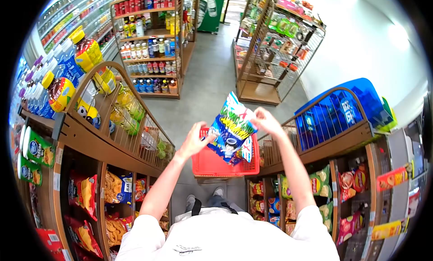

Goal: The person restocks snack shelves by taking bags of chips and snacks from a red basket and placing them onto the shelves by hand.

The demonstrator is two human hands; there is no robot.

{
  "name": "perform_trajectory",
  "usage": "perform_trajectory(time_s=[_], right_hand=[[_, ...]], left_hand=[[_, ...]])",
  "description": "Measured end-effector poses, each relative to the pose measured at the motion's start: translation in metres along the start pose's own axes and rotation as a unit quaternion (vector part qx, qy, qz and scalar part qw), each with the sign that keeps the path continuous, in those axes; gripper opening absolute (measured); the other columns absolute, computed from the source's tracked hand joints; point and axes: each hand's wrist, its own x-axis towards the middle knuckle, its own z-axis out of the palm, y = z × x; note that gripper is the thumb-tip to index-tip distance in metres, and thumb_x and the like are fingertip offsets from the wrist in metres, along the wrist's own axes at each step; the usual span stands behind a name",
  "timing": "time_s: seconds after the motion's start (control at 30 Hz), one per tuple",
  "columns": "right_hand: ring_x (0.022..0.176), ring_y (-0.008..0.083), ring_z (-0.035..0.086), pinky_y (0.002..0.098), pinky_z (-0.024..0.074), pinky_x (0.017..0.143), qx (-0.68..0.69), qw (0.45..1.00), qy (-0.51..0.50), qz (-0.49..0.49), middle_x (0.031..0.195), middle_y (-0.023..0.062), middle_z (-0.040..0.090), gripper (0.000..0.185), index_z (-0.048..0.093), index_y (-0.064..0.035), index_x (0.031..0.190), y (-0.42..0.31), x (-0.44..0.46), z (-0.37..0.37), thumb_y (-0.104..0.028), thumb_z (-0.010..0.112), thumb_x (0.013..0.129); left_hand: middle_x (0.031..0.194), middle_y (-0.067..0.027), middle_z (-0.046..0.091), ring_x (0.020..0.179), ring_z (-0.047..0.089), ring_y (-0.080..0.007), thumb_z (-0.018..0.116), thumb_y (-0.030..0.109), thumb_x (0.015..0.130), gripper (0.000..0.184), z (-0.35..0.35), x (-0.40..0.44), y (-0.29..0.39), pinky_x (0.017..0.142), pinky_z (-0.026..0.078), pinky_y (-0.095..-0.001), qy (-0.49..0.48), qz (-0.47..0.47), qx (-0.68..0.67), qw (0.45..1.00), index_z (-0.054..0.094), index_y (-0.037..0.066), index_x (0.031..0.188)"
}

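A blue and white snack bag with yellow-green lettering is held up, tilted, above a red shopping basket. My right hand pinches its upper right edge. At the bag's lower left edge, my left hand grips with the thumb over the front. Behind and below this bag, another blue and white snack bag shows inside the basket, partly hidden. The basket stands in front of my feet, between two low shelf units.
Shelves of bagged snacks line my left, with large bottles on top. More snack shelves run along my right, below blue packs behind a wire rail. Ahead, a drinks rack and another rack flank the grey aisle floor.
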Motion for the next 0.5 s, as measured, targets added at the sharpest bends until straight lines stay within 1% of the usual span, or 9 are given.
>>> perform_trajectory(time_s=[0.03,0.07,0.13,0.17,0.23,0.3,0.37,0.43,0.5], right_hand=[[0.061,0.0052,0.050,0.0205,0.0400,0.053,0.003,1.000,-0.013,-0.008,0.071,-0.0013,0.055,0.018,0.050,-0.0064,0.086,-0.020,-0.004,-0.015,-0.016,0.065,0.084],[0.063,0.0045,0.050,0.0198,0.0386,0.054,0.010,1.000,-0.025,-0.010,0.072,-0.0024,0.054,0.017,0.050,-0.0067,0.087,-0.041,-0.009,-0.027,-0.017,0.064,0.085],[0.063,0.0029,0.047,0.0188,0.0353,0.054,0.017,0.999,-0.028,-0.021,0.072,-0.0049,0.053,0.015,0.051,-0.0079,0.088,-0.073,-0.018,-0.040,-0.017,0.062,0.087],[0.061,0.0019,0.045,0.0183,0.0335,0.053,0.018,0.999,-0.018,-0.031,0.072,-0.0063,0.052,0.014,0.050,-0.0088,0.087,-0.084,-0.021,-0.042,-0.018,0.061,0.088],[0.068,0.0022,0.050,0.0174,0.0385,0.058,0.044,0.999,-0.013,-0.027,0.078,-0.0052,0.056,0.013,0.052,-0.0091,0.088,-0.100,-0.027,-0.042,-0.018,0.062,0.087],[0.075,0.0029,0.055,0.0182,0.0433,0.064,0.057,0.998,-0.025,0.032,0.084,-0.0035,0.060,0.016,0.055,-0.0081,0.094,-0.109,-0.032,-0.042,-0.022,0.060,0.089],[0.082,0.0039,0.058,0.0206,0.0475,0.071,0.064,0.993,0.009,0.098,0.091,-0.0019,0.062,0.026,0.057,-0.0061,0.103,-0.124,-0.043,-0.038,-0.029,0.056,0.093],[0.100,0.0163,0.059,0.0349,0.0493,0.084,0.209,0.973,-0.092,0.040,0.112,0.0068,0.061,0.054,0.052,-0.0041,0.123,-0.121,-0.053,-0.042,-0.050,0.042,0.095],[0.109,0.0222,0.055,0.0399,0.0460,0.091,0.306,0.949,-0.079,0.019,0.121,0.0098,0.057,0.063,0.041,-0.0046,0.133,-0.108,-0.061,-0.034,-0.055,0.037,0.095]], left_hand=[[0.120,-0.0202,0.055,0.112,0.055,-0.0279,0.070,0.036,0.080,0.062,-0.003,0.010,0.006,0.094,0.043,-0.0352,0.025,0.052,0.025,0.998,0.047,0.000,0.124],[0.120,-0.0202,0.055,0.112,0.055,-0.0279,0.070,0.036,0.080,0.062,-0.008,0.019,0.018,0.094,0.043,-0.0352,0.019,0.057,0.020,0.998,0.047,0.000,0.124],[0.120,-0.0164,0.055,0.109,0.055,-0.0217,0.071,0.035,0.081,0.066,-0.013,0.030,0.044,0.094,0.043,-0.0330,-0.070,0.069,-0.225,0.969,0.042,-0.001,0.129],[0.120,-0.0164,0.055,0.109,0.055,-0.0217,0.071,0.035,0.081,0.066,-0.012,0.031,0.052,0.094,0.043,-0.0330,-0.076,0.071,-0.229,0.968,0.042,-0.001,0.129],[0.119,-0.0114,0.056,0.106,0.054,-0.0154,0.070,0.036,0.083,0.068,-0.011,0.030,0.066,0.093,0.044,-0.0313,-0.157,0.034,-0.336,0.928,0.040,-0.002,0.130],[0.113,-0.0076,0.058,0.102,0.055,-0.0118,0.068,0.036,0.085,0.064,-0.003,0.018,0.072,0.090,0.045,-0.0286,-0.175,-0.004,-0.385,0.906,0.042,-0.001,0.129],[0.112,-0.0065,0.058,0.100,0.055,-0.0112,0.067,0.034,0.086,0.058,-0.002,0.012,0.074,0.089,0.045,-0.0281,-0.172,-0.039,-0.391,0.904,0.045,-0.001,0.126],[0.108,-0.0047,0.060,0.096,0.057,-0.0101,0.066,0.031,0.087,0.049,-0.001,0.010,0.069,0.086,0.046,-0.0271,-0.158,-0.055,-0.394,0.904,0.049,0.000,0.121],[0.106,-0.0047,0.060,0.095,0.057,-0.0105,0.067,0.032,0.086,0.050,-0.002,0.015,0.073,0.086,0.047,-0.0272,-0.131,-0.053,-0.416,0.898,0.049,0.000,0.120]])
